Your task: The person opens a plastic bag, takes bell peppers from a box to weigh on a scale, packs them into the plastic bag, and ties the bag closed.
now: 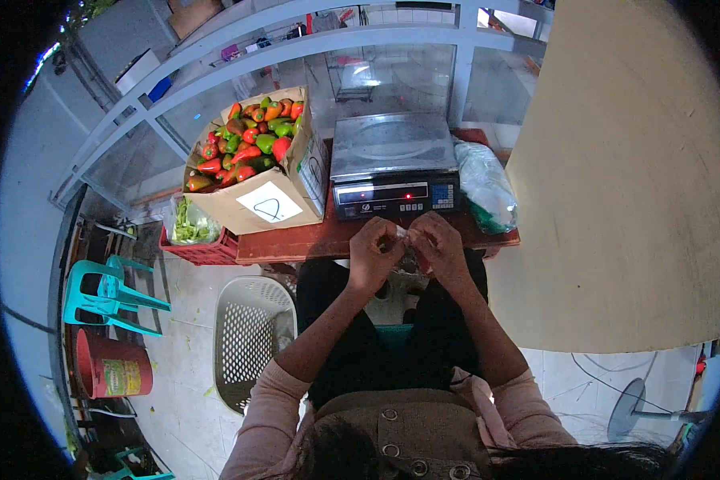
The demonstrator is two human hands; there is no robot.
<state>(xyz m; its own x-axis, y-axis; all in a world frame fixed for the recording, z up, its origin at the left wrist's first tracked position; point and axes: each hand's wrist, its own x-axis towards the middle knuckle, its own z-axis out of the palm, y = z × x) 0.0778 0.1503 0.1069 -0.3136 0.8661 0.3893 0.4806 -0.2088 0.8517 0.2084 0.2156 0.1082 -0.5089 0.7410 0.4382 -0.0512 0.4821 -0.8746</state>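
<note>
A clear plastic bag [409,259] is held between the left hand [374,254] and the right hand [440,250], just beyond the near edge of the reddish-brown surface [332,243] and above the person's lap. The grip of both hands is closed on the top of the bag, which is pinched between thumbs and fingers, the two hands being set close together. A patch of red is shown beside the right fingers, but whether it lies inside the bag cannot be told.

On the surface, directly beyond the hands, a weighing scale [394,164] with a metal platform is placed. To its left a cardboard box [236,210] is filled with red and green peppers [252,140]; to its right a plastic bundle [486,188] is laid. Left of the surface, leafy greens [192,224] in plastic are held in a red crate [208,251]. On the floor, a pale perforated basket [240,336] is placed near the left leg, with a red bucket [96,364] farther left.
</note>
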